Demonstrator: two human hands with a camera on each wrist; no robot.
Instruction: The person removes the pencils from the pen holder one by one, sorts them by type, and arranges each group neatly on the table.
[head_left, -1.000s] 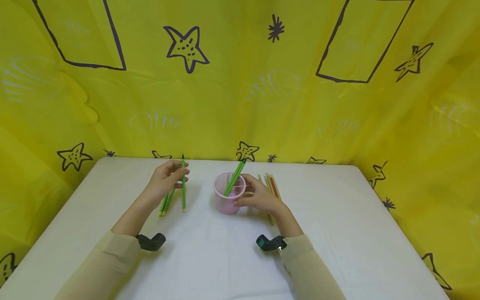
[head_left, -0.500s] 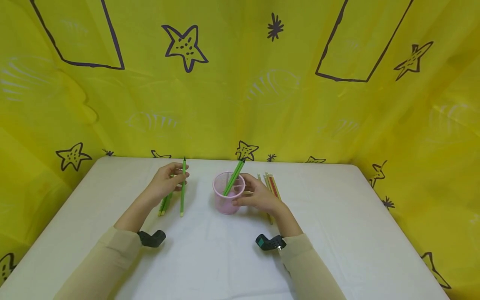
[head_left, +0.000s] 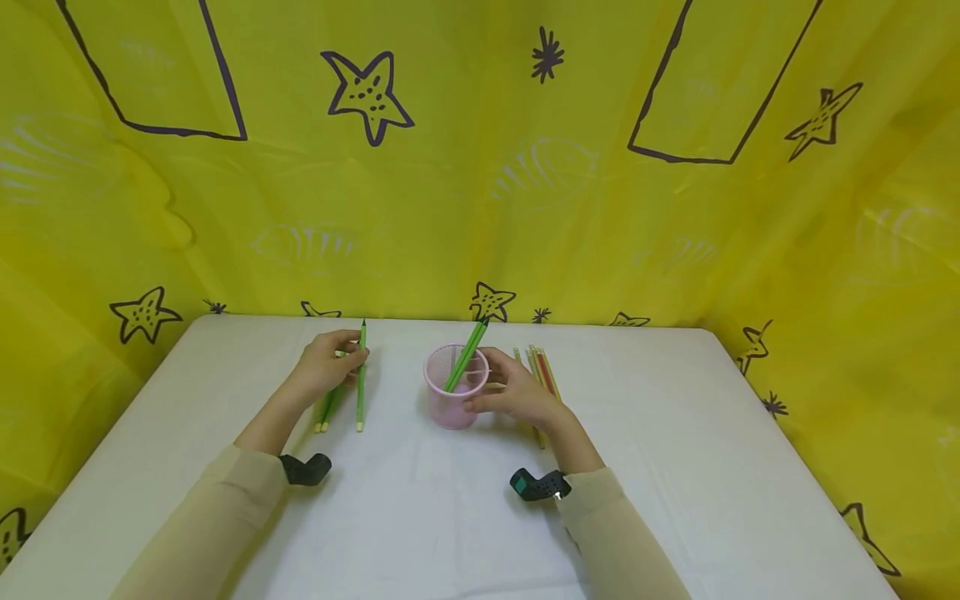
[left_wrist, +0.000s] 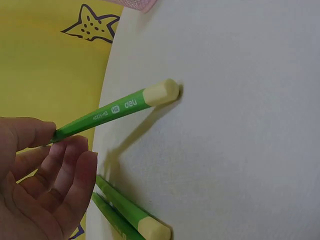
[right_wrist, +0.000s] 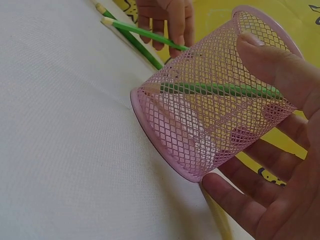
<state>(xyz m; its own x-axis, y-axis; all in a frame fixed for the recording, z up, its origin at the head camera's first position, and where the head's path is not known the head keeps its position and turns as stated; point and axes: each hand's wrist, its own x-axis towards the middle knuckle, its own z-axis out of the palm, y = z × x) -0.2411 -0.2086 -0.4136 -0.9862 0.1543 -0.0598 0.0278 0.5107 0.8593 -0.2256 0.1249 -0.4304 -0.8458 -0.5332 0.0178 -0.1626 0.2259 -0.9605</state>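
My left hand [head_left: 327, 363] pinches a green pencil [head_left: 362, 396] between thumb and fingertips, its dark point up and its pale end down. In the left wrist view, that pale end is close over the white cloth. Two more green pencils [left_wrist: 131, 207] lie on the table beneath this hand. At the middle, a pink mesh pencil cup [head_left: 448, 411] stands upright, with green pencils [head_left: 468, 357] leaning to the right inside it. My right hand [head_left: 522, 395] grips the cup from its right side; the right wrist view shows the thumb and fingers spread round the mesh wall [right_wrist: 200, 115].
Several yellow and red striped pencils [head_left: 546, 371] lie on the table just right of the cup, partly behind my right hand. A yellow curtain [head_left: 435, 208] with printed starfish and fish closes off the back and both sides of the white table [head_left: 420, 533].
My left hand has shifted slightly left and nearer with the pinched pencil, bringing it a little closer to the pencils on the table. The right hand and cup stay in place.
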